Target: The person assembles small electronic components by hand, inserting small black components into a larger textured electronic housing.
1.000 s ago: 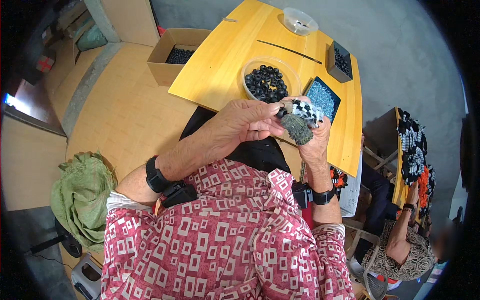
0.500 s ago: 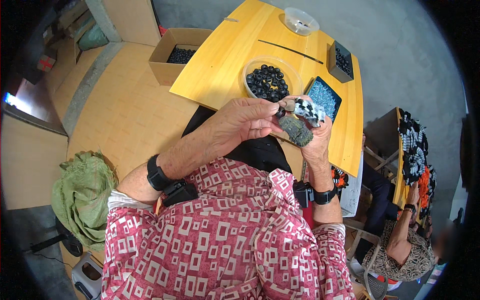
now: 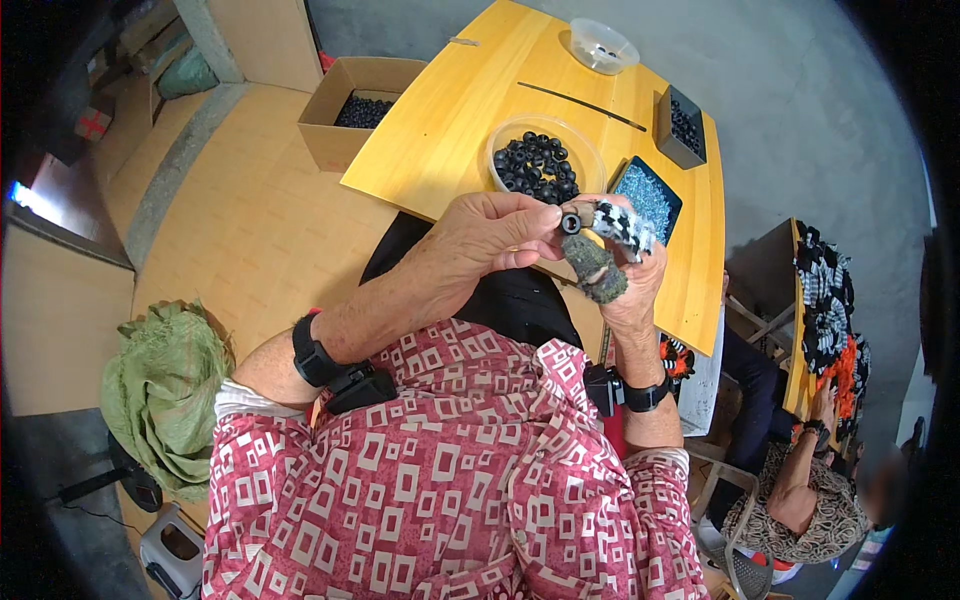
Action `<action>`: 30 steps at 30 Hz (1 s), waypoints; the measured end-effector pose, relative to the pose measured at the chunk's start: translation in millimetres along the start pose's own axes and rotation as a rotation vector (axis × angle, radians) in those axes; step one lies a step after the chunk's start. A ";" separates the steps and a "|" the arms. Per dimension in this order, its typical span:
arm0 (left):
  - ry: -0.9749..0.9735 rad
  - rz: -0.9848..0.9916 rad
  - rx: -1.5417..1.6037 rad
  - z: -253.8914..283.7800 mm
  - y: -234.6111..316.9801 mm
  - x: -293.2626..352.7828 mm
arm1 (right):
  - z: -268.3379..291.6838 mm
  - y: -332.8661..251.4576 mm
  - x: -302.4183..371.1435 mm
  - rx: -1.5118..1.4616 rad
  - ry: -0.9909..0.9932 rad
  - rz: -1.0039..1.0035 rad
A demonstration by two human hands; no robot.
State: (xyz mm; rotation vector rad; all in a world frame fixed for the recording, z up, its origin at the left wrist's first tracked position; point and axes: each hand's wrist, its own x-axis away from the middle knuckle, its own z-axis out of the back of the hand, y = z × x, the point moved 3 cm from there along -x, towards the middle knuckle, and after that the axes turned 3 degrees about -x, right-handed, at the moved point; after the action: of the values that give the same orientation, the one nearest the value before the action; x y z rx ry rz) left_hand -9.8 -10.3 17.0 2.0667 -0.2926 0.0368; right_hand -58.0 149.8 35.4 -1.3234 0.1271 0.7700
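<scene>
In front of my body, my left hand (image 3: pixel 490 235) is closed, thumb and index finger pinched at the edge of a small black bead (image 3: pixel 571 223) with a round hole. My right hand (image 3: pixel 632 290) is closed around a fuzzy black-and-white fabric band (image 3: pixel 624 228), which lies against the bead's right side. A grey-green knitted cover (image 3: pixel 594 268) appears to sit on my right thumb. A beige wrap (image 3: pixel 581 211) shows at a right fingertip beside the bead. What lies inside my right palm is hidden.
Beyond my hands, a clear bowl of black beads (image 3: pixel 598 160) stands on the yellow table (image 3: pixel 440 140), near a tray of bluish bits (image 3: pixel 648 200), a dark bin (image 3: pixel 683 147) and a thin black strip (image 3: pixel 580 106). A cardboard box (image 3: pixel 335 140) stands left; another person (image 3: pixel 800 500) sits right.
The black bead has turned so its hole shows. My right hand has rotated slightly, shifting the knitted cover a little. The other person's hand on the right has moved up slightly.
</scene>
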 end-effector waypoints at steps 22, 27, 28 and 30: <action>-0.038 0.022 0.017 -2.5 4.1 -0.1 | 5.0 35.1 9.1 -0.697 -0.003 -0.171; -0.030 0.018 0.004 0.8 0.4 -0.8 | 3.6 49.4 12.4 -0.862 0.016 -0.276; -0.036 0.015 -0.001 1.3 0.5 -1.3 | 3.1 47.3 12.8 -0.842 0.029 -0.277; -0.029 0.027 0.015 1.1 0.5 -2.2 | 3.1 37.0 11.2 -0.822 0.045 -0.277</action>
State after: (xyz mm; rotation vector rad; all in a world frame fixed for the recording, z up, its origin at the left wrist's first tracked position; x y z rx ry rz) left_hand -12.1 -11.0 16.6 2.0797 -0.3392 0.0251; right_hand -71.7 158.9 0.3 -2.0790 -0.3720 0.5647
